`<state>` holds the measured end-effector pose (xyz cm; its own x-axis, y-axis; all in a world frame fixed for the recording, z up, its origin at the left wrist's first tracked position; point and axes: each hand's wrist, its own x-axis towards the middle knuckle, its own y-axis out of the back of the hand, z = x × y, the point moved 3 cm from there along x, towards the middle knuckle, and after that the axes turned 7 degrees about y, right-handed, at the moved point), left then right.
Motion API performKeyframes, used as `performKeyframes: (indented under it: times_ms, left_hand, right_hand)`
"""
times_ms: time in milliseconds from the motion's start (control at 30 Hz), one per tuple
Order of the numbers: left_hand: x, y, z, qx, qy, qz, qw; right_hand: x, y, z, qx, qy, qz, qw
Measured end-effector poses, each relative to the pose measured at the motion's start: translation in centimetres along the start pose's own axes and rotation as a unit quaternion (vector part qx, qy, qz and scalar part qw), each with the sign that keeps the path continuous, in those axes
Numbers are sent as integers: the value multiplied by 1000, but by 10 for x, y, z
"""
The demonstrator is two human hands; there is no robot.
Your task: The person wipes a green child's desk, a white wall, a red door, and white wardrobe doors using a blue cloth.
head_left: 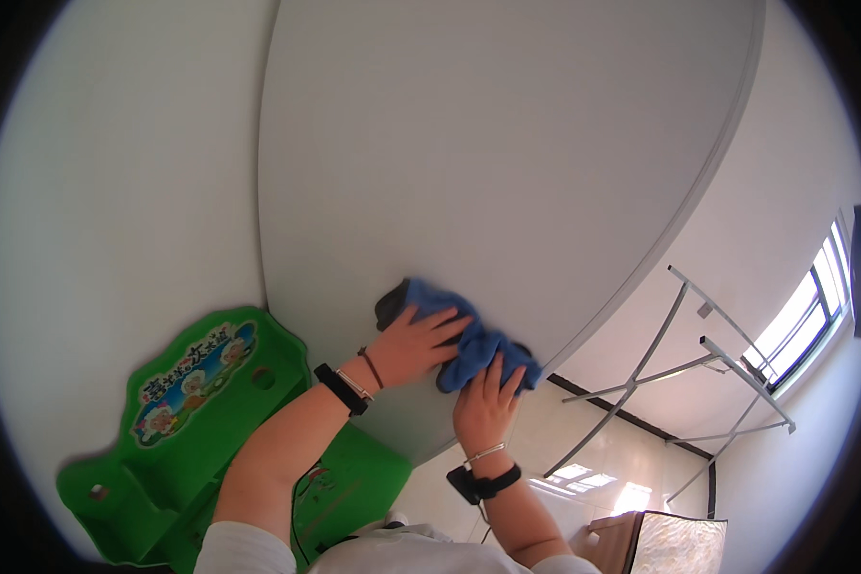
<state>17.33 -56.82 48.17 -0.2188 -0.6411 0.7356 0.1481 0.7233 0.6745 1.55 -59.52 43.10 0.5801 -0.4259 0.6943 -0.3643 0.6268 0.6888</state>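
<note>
A blue cloth (474,351) with dark grey parts lies bunched against a large pale panel with a curved edge (507,163). My left hand (417,342) lies on the cloth's left part, fingers stretched out and spread, pressing it to the panel. My right hand (488,407) is at the cloth's lower right part, with its fingers curled over the bunched fabric. The palms and the panel's surface under the cloth are hidden.
A green plastic piece with a cartoon sticker (210,411) stands at lower left, close to my left forearm. Metal folding legs (631,383) lean at the right wall near a window (813,311). A box-like item with a patterned top (679,540) sits at lower right.
</note>
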Motion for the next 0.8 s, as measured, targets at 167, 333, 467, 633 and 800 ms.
performKeyframes:
  times_ms: [167,333,467,633,800]
  left_hand:
    - [38,29,15,-72,-79,27,994]
    - [72,39,41,-171,-73,78,980]
    - [18,3,30,-151,-70,13,986]
    - [-31,-19,16,-96,-74,-76,990]
    - [8,12,-1,-89,-35,36,995]
  right_hand:
    - [12,23,16,75,-70,-61,993]
    - [32,51,30,103,-92,176,975]
    - [-22,-5,6,76,-47,99,991]
    - [-60,-37,-8,26,-4,-9,1000]
    - [7,3,1,64,-15,11,998]
